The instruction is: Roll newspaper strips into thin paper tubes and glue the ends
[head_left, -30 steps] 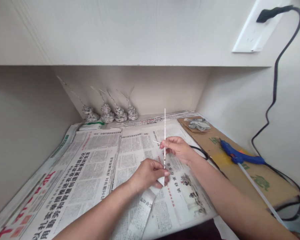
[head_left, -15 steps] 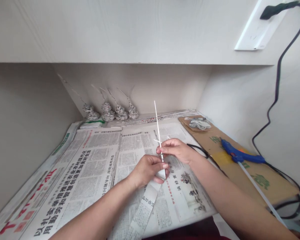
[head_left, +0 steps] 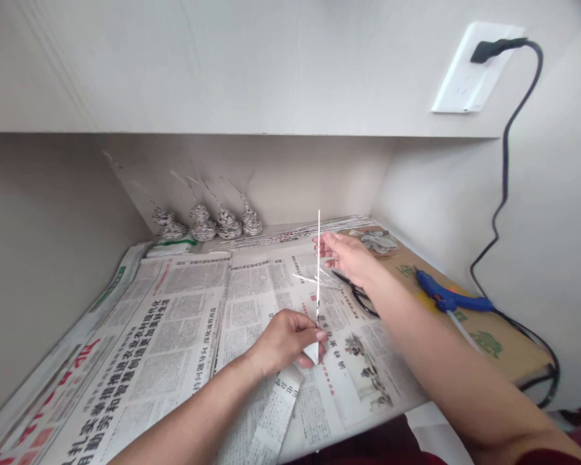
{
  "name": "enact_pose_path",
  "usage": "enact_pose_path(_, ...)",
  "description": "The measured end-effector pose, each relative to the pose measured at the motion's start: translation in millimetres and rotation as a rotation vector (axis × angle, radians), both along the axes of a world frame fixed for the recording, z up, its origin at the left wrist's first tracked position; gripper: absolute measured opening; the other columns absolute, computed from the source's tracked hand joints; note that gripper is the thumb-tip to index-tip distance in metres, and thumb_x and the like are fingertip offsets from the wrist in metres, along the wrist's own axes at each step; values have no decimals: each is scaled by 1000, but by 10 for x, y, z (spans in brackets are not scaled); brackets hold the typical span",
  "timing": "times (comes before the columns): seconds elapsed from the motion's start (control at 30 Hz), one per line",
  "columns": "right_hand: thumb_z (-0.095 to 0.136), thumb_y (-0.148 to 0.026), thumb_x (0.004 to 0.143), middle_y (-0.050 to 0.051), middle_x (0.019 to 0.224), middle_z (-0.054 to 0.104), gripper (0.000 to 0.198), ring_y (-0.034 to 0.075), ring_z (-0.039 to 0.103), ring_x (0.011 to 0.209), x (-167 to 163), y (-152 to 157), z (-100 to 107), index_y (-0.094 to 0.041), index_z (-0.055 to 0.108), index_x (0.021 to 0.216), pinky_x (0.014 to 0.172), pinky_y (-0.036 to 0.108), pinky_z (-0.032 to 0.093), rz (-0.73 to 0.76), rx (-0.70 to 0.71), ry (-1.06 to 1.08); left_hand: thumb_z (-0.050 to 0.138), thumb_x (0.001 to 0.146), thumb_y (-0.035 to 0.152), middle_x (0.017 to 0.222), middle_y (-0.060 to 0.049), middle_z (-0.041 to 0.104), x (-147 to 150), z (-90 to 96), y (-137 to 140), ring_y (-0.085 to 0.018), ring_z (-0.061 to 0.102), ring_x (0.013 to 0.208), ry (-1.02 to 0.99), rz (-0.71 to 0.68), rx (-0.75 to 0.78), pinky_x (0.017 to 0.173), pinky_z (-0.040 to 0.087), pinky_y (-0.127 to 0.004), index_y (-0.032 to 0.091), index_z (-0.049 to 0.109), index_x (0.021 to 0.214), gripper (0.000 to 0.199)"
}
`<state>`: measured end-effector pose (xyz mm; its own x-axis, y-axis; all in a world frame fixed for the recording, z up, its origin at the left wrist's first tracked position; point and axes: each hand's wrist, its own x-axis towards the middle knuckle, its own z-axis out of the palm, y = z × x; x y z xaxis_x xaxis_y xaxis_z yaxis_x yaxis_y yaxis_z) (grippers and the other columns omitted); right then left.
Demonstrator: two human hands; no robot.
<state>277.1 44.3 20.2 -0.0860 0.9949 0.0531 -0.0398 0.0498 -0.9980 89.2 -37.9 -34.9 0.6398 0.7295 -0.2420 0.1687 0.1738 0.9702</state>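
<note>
Up goes your right hand (head_left: pixel 347 256), sliding away from the left and now high on the thin paper stick (head_left: pixel 318 274), which stands upright where half a second ago it leaned; the scissors (head_left: pixel 357 294) come into fuller sight below that wrist, though your forearm covers part of their loops. Your left hand (head_left: pixel 286 339) has the firm grip here, thumb and fingers pinching the stick's lower end, where a printed paper strip (head_left: pixel 277 403) runs off toward you and leaves the bottom edge of the view. Exactly how strip meets stick is hidden behind those fingers. Your right grip is tougher to call: fingertips gather at the stick's upper part, yet you can't tell whether they close on it or merely brush past. Beneath, newspaper (head_left: pixel 174 316) spreads over the surface, and small white scraps (head_left: pixel 304 278) lie just left of the scissors, too slight to read clearly. Off to your right, the blue glue gun (head_left: pixel 448 297) lies on cardboard (head_left: pixel 508 355), its pale rod disappearing behind your arm. At the back, coiled paper figures (head_left: pixel 203 225) line up, their fine tips fading against the wall, beside a bundle of long paper sticks (head_left: pixel 295 234) whose ends blur together.
</note>
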Motion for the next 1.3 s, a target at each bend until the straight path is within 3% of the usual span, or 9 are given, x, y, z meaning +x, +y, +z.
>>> enact_pose_path(0.2, 79, -47, 57, 4, 70, 63, 35, 14, 56, 67, 99, 283, 296, -17, 64, 68, 52, 24, 37, -183, 29, -138, 60, 74, 48, 77, -8, 69, -1, 23, -16, -17, 63, 69, 31, -41, 20, 52, 51, -23, 13, 71, 78, 37)
enact_pose_path(0.43, 75, -33, 68, 8, 84, 67, 18, 14, 58, 71, 178, 244, 326, -17, 71, 75, 53, 24, 40, -79, 9, -71, 58, 76, 45, 78, -9, 68, -16, -18, -11, -19, 63, 71, 26, -65, 23, 54, 53, -26, 12, 71, 80, 36)
enact_pose_path(0.57, 69, -41, 74, 9, 90, 67, 25, 16, 59, 76, 207, 173, 384, -18, 71, 83, 57, 25, 44, 11, -42, -59, 57, 77, 44, 79, -10, 68, -15, -22, -5, -18, 63, 71, 28, -75, 31, 55, 53, -26, 12, 70, 81, 35)
enact_pose_path(0.67, 72, -49, 68, 8, 84, 66, 33, 16, 58, 75, 201, 169, 363, -18, 70, 79, 56, 24, 44, -24, -59, -106, 57, 77, 44, 78, -9, 68, -9, -19, -3, -18, 63, 71, 26, -79, 31, 54, 52, -25, 12, 70, 82, 35)
enact_pose_path(0.77, 79, -41, 61, 6, 78, 65, 29, 15, 58, 73, 189, 189, 322, -17, 68, 71, 54, 23, 42, -72, -22, -122, 57, 77, 43, 77, -9, 67, -8, -12, -7, -18, 63, 70, 33, -76, 23, 54, 52, -26, 12, 70, 81, 34)
enact_pose_path(0.9, 76, -34, 67, 8, 90, 67, 21, 15, 59, 79, 180, 177, 345, -17, 71, 78, 56, 22, 43, -7, -3, -80, 59, 76, 43, 78, -9, 67, -6, 10, -7, -18, 63, 70, 37, -65, 3, 55, 53, -27, 11, 70, 81, 35)
enact_pose_path(1.03, 68, -47, 74, 9, 97, 67, 32, 16, 59, 81, 148, 102, 374, -18, 71, 88, 60, 24, 45, 66, -64, -114, 60, 75, 42, 78, -10, 68, -1, 30, 0, -19, 63, 71, 39, -49, -16, 56, 53, -27, 10, 70, 81, 34)
enact_pose_path(1.13, 71, -50, 69, 9, 92, 67, 35, 15, 58, 78, 96, 41, 319, -17, 70, 80, 58, 23, 44, 68, -93, -185, 60, 75, 42, 78, -10, 68, -3, 23, -1, -19, 63, 71, 32, -42, -16, 55, 53, -27, 10, 70, 82, 34)
enact_pose_path(1.3, 77, -37, 64, 6, 78, 66, 25, 14, 58, 75, 35, -25, 241, -15, 67, 68, 58, 23, 42, 54, -45, -151, 59, 76, 43, 77, -10, 68, -7, -15, 0, -18, 62, 70, 18, -56, 13, 54, 52, -26, 11, 70, 80, 35)
